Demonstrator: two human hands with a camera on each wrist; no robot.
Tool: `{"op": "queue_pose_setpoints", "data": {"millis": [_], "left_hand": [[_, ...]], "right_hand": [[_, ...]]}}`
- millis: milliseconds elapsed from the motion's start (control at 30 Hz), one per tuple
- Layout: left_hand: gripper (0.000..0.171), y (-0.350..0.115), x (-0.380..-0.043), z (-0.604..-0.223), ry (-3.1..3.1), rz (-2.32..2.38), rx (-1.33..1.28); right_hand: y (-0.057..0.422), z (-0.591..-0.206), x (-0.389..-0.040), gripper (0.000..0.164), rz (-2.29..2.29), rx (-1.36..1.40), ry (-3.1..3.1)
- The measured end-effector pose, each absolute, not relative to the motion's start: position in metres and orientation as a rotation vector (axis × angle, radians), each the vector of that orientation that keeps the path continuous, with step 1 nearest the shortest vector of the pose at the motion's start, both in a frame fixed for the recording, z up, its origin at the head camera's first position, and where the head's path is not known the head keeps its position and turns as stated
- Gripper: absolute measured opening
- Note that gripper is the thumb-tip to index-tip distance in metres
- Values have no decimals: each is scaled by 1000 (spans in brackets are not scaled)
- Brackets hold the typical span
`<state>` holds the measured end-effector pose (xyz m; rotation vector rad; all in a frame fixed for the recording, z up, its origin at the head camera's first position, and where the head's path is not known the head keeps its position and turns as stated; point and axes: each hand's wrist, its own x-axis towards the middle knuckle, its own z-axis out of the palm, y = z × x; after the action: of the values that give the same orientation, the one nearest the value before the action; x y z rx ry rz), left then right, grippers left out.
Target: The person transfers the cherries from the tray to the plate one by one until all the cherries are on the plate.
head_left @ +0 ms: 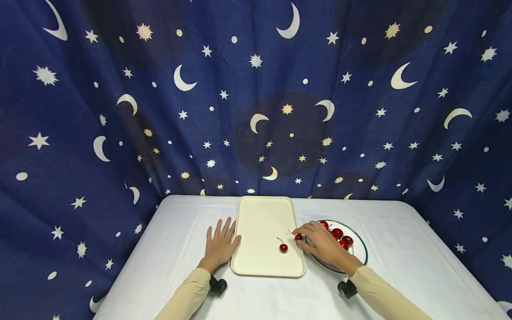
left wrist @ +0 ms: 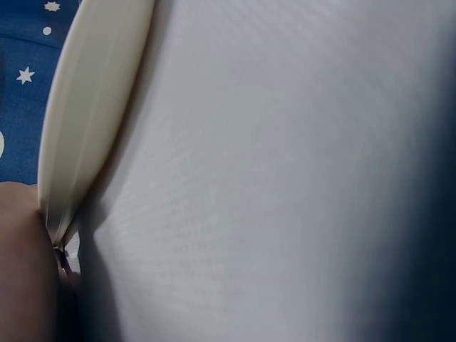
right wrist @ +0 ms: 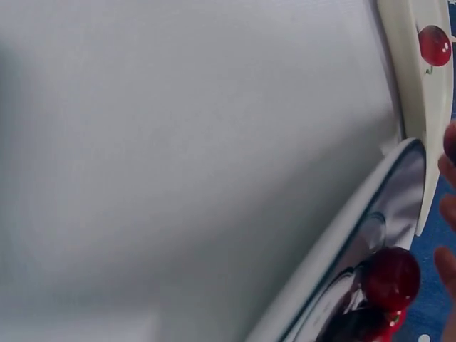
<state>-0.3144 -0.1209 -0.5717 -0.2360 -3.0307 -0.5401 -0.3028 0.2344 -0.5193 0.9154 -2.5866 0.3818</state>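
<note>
A cream rectangular tray (head_left: 266, 222) lies on the white table, with one stemmed cherry (head_left: 283, 248) on its right half. My left hand (head_left: 220, 245) rests flat with spread fingers at the tray's left edge. Over the gap between the tray and a green-rimmed plate (head_left: 366, 254), my right hand (head_left: 323, 243) pinches a second cherry (head_left: 298, 238) by its fingertips, near the tray's right rim. Several red cherries (head_left: 347, 240) sit on the plate, partly hidden by that hand. In the right wrist view, the held cherry (right wrist: 450, 142) shows at the frame's edge.
White cloth covers the table (head_left: 256, 300). Behind and beside it hangs a dark blue curtain (head_left: 240, 133) with moons and stars. A black wrist camera (head_left: 218, 286) is strapped under the left wrist, another black wrist camera (head_left: 347, 289) under the right.
</note>
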Motion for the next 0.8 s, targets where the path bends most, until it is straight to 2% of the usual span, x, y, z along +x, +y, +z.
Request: {"op": "queue_pose_setpoints", "data": {"millis": [433, 800], "left_hand": [[67, -121, -315, -574, -3038, -528, -231], [66, -121, -315, -573, -3024, -538, -240]], "right_hand": [[252, -519, -306, 25, 450, 573, -2589], [261, -526, -307, 24, 388, 450, -2592]]}}
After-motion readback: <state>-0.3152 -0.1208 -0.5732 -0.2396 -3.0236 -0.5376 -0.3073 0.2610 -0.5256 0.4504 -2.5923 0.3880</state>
